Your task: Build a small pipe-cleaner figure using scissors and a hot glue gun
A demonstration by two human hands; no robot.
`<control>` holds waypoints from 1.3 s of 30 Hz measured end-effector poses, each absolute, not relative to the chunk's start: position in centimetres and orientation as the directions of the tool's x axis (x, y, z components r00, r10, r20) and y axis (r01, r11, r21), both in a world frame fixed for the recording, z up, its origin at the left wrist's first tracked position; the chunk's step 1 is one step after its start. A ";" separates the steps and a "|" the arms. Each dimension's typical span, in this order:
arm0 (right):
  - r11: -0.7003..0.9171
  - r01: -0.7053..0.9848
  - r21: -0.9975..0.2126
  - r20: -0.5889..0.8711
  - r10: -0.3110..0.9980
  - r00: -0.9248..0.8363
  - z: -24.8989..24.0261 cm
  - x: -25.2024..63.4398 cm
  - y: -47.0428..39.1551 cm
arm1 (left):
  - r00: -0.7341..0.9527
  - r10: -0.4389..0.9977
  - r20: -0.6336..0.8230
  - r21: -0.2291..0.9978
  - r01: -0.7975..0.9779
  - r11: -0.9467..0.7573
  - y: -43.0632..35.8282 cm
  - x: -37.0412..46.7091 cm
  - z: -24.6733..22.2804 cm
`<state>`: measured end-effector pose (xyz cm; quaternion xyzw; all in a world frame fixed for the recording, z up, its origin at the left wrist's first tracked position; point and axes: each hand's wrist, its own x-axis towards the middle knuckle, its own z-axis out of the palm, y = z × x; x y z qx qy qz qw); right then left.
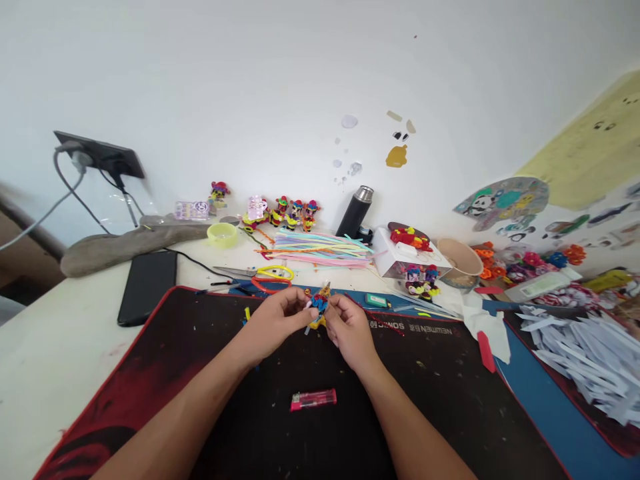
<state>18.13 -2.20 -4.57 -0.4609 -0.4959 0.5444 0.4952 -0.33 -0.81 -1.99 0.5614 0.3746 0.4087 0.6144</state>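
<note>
While our left fingers (300, 320) and right fingers (345, 305) clamp one blue-and-yellow pipe-cleaner figure (319, 305) above the desk mat (260, 427), near its far edge, we have open room around one pink lighter (313, 399); one pair of scissors (257, 272) lies beyond.

Left hand (273, 323): bare, its back broad and smooth, tapering gently toward the wrist
Left thumb (300, 322): bare, fairly straight-sided, with a blunt tip
Left wrist (237, 357): bare, just behind the left hand, narrower than the arm beyond it
Left forearm (193, 403): bare along all its visible length, smooth in outline, widening away from the hand
Right hand (354, 337): bare, its back smooth and gently rounded
Right wrist (371, 372): bare, just behind the right hand, slim
Right forearm (410, 421): bare along all its visible length, smooth-edged, broadening away from the hand
Fingernails: too small to make out
</note>
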 end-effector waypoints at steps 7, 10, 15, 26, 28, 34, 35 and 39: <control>-0.063 -0.123 -0.990 -0.053 0.995 -0.087 -4.2 18.0 -2.2 | 0.375 0.927 0.029 0.997 -0.072 -0.003 -0.8 -0.1 -2.3; -0.073 -0.122 -0.990 -0.064 0.995 -0.081 -4.2 18.0 -2.2 | 0.373 0.926 0.051 0.997 -0.066 -0.028 -0.9 0.0 -2.3; -0.077 -0.110 -0.991 -0.069 0.995 -0.075 -4.2 17.9 -2.2 | 0.356 0.932 0.064 0.997 -0.052 -0.048 -1.1 0.2 -2.4; -0.080 -0.106 -0.991 -0.072 0.995 -0.072 -4.2 17.8 -2.2 | 0.363 0.930 0.059 0.998 -0.046 -0.045 -1.2 0.3 -2.2; -0.079 -0.095 -0.992 -0.073 0.995 -0.071 -4.1 17.8 -2.2 | 0.369 0.927 0.064 0.998 -0.048 -0.050 -1.2 0.3 -2.2; -0.081 -0.106 -0.991 -0.073 0.994 -0.080 -4.2 17.9 -2.2 | 0.368 0.928 0.061 0.998 -0.039 -0.050 -1.3 0.3 -2.2; -0.079 -0.104 -0.991 -0.071 0.994 -0.082 -4.2 17.9 -2.3 | 0.369 0.928 0.059 0.998 -0.035 -0.050 -1.3 0.3 -2.2; -0.072 -0.098 -0.993 -0.063 0.994 -0.084 -4.2 17.8 -2.3 | 0.374 0.926 0.059 0.998 -0.017 -0.057 -1.4 0.3 -2.0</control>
